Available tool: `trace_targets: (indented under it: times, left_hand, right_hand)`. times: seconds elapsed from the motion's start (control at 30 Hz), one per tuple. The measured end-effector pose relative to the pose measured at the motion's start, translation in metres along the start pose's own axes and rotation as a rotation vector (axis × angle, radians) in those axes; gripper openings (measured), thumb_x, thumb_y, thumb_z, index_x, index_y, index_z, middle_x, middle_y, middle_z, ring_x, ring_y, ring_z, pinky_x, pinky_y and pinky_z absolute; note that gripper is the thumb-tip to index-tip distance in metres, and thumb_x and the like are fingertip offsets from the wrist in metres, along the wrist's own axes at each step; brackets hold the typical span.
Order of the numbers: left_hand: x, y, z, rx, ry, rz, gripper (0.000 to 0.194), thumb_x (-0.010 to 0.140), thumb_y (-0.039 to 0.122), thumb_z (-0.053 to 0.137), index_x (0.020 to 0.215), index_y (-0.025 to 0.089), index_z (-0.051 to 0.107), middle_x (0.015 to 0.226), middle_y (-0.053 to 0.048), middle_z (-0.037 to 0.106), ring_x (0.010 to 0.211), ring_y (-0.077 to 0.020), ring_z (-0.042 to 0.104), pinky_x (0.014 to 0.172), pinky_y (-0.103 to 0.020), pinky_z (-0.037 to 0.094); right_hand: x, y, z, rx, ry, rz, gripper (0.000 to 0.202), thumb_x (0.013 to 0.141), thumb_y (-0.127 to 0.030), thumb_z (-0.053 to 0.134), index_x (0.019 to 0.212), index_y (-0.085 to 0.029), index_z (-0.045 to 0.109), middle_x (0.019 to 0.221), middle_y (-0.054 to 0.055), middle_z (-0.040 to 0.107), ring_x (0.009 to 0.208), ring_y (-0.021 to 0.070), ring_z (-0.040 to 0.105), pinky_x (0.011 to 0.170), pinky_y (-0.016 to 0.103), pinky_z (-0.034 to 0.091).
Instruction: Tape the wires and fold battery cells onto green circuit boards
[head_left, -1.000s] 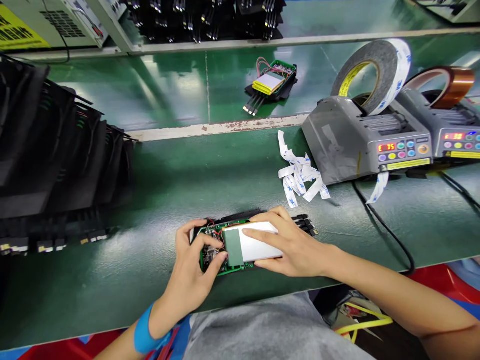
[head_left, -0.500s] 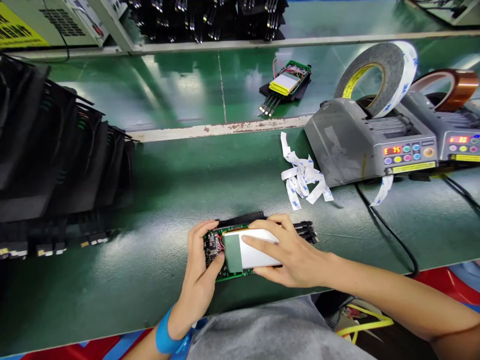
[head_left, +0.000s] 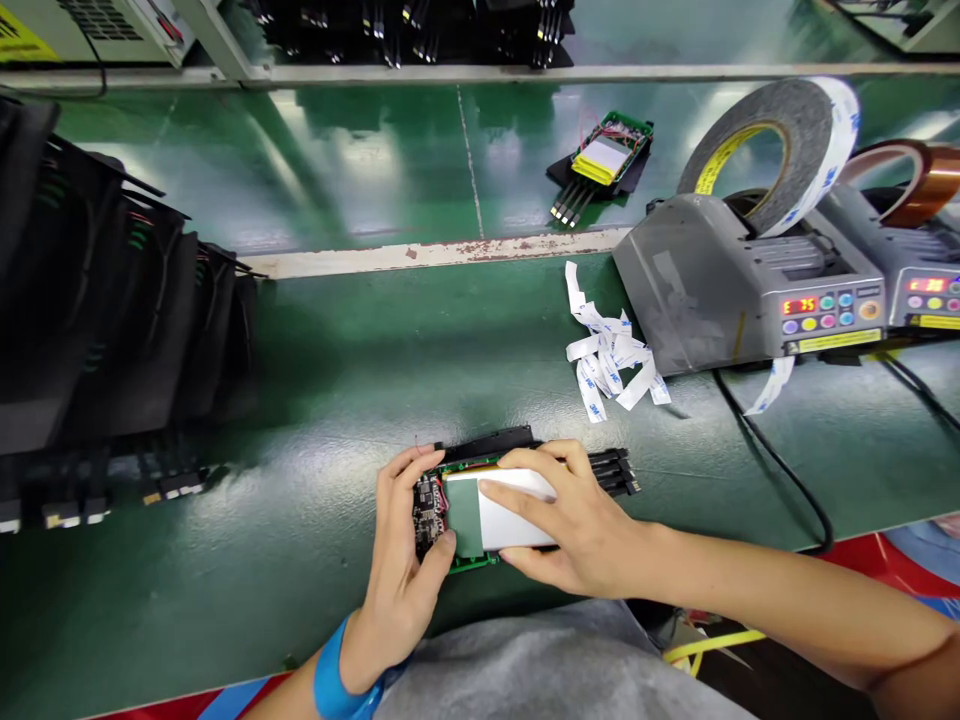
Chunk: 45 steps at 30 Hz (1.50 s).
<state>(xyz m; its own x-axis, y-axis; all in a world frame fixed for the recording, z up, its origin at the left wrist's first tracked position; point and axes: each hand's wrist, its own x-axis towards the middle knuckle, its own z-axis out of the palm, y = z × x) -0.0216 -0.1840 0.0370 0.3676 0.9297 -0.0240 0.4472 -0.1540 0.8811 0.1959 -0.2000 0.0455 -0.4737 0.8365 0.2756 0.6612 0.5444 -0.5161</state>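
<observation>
A green circuit board [head_left: 429, 508] lies near the table's front edge, with a white battery pack [head_left: 517, 515] on top of it. My left hand [head_left: 409, 540] grips the board's left end, thumb at the near side and fingers at the far side. Across the battery's right part rests my right hand [head_left: 570, 515], its fingers and thumb holding the far and near sides, the index finger lying on the white face. A black flap [head_left: 491, 440] shows behind the board, and black cable ends [head_left: 616, 470] stick out to the right.
Loose white tape strips [head_left: 611, 360] lie beside a grey tape dispenser [head_left: 697, 290]; a second dispenser [head_left: 926, 270] stands farther right. Black units [head_left: 112, 320] are stacked at the left. Another board assembly [head_left: 607, 155] sits behind the white ledge [head_left: 442, 254]. A black cable [head_left: 787, 475] hangs over the table.
The view has shifted slightly. Both hands still hold the board and battery, which have barely moved.
</observation>
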Motion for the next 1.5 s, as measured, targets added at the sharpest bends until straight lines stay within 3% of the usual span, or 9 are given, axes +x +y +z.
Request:
trace_targets:
  times: [0.2,0.33,0.4,0.5,0.57,0.73,1.13,1.5]
  left_hand:
    - [-0.001,-0.004,0.0,-0.017,-0.032,0.01,0.047,0.091,0.024,0.039,0.137,0.027,0.032,0.138,-0.007,0.032,0.135,-0.0264,0.026,0.115,-0.049,0.021]
    - [-0.002,-0.008,-0.003,-0.049,-0.055,-0.005,0.048,0.091,0.024,0.036,0.138,0.028,0.03,0.14,-0.006,0.03,0.136,-0.0266,0.023,0.115,-0.051,0.019]
    - [-0.003,-0.009,-0.007,-0.039,-0.107,-0.007,0.048,0.093,0.024,0.036,0.139,0.03,0.027,0.141,-0.006,0.027,0.137,-0.0261,0.02,0.116,-0.051,0.019]
    - [-0.002,-0.01,-0.015,-0.003,-0.226,-0.001,0.051,0.094,0.027,0.038,0.142,0.031,0.019,0.143,-0.006,0.022,0.14,-0.0259,0.013,0.116,-0.05,0.02]
    - [-0.001,-0.009,-0.019,0.026,-0.28,0.009,0.057,0.093,0.029,0.043,0.143,0.031,0.015,0.144,-0.008,0.019,0.141,-0.0263,0.01,0.116,-0.051,0.021]
    - [0.004,-0.006,-0.022,0.052,-0.324,-0.01,0.06,0.091,0.027,0.047,0.141,0.033,0.013,0.142,-0.008,0.018,0.14,-0.0274,0.011,0.115,-0.054,0.022]
    - [0.005,-0.007,-0.027,0.022,-0.375,-0.021,0.063,0.086,0.017,0.049,0.136,0.037,0.015,0.141,-0.004,0.018,0.14,-0.0254,0.011,0.117,-0.053,0.016]
    - [0.004,-0.007,-0.024,0.051,-0.358,-0.031,0.044,0.094,0.032,0.046,0.131,0.038,0.022,0.14,-0.005,0.019,0.141,-0.0255,0.013,0.116,-0.054,0.019]
  right_hand:
    - [0.001,0.001,0.004,-0.021,0.0,0.003,0.044,0.084,-0.034,0.059,0.125,-0.016,0.056,0.135,0.01,0.051,0.107,0.0267,0.042,0.096,0.046,0.039]
    - [0.0,0.002,0.001,-0.096,-0.053,-0.005,0.044,0.09,-0.038,0.053,0.129,-0.019,0.054,0.14,0.003,0.051,0.107,0.0241,0.045,0.107,0.049,0.027]
    - [-0.002,0.001,-0.002,-0.157,-0.09,-0.015,0.046,0.093,-0.041,0.049,0.134,-0.021,0.05,0.144,-0.001,0.047,0.115,0.0252,0.043,0.11,0.05,0.02]
    - [-0.004,0.001,-0.005,-0.226,-0.153,-0.07,0.052,0.095,-0.046,0.045,0.14,-0.019,0.043,0.149,-0.001,0.04,0.134,0.0288,0.028,0.112,0.049,0.016]
    - [-0.004,0.002,-0.006,-0.232,-0.218,-0.087,0.06,0.094,-0.052,0.043,0.142,-0.016,0.04,0.152,0.002,0.035,0.14,0.0295,0.02,0.112,0.048,0.017]
    - [-0.002,0.004,-0.005,-0.202,-0.318,-0.074,0.073,0.09,-0.061,0.046,0.144,-0.014,0.035,0.156,0.007,0.026,0.142,0.0313,0.018,0.112,0.049,0.021]
    - [-0.003,0.004,-0.005,-0.189,-0.303,-0.083,0.073,0.09,-0.058,0.049,0.145,-0.014,0.032,0.156,0.008,0.025,0.142,0.0299,0.019,0.114,0.051,0.02]
    - [-0.004,0.004,-0.005,-0.195,-0.315,-0.074,0.07,0.09,-0.056,0.05,0.144,-0.014,0.034,0.156,0.007,0.025,0.141,0.0306,0.021,0.114,0.05,0.019]
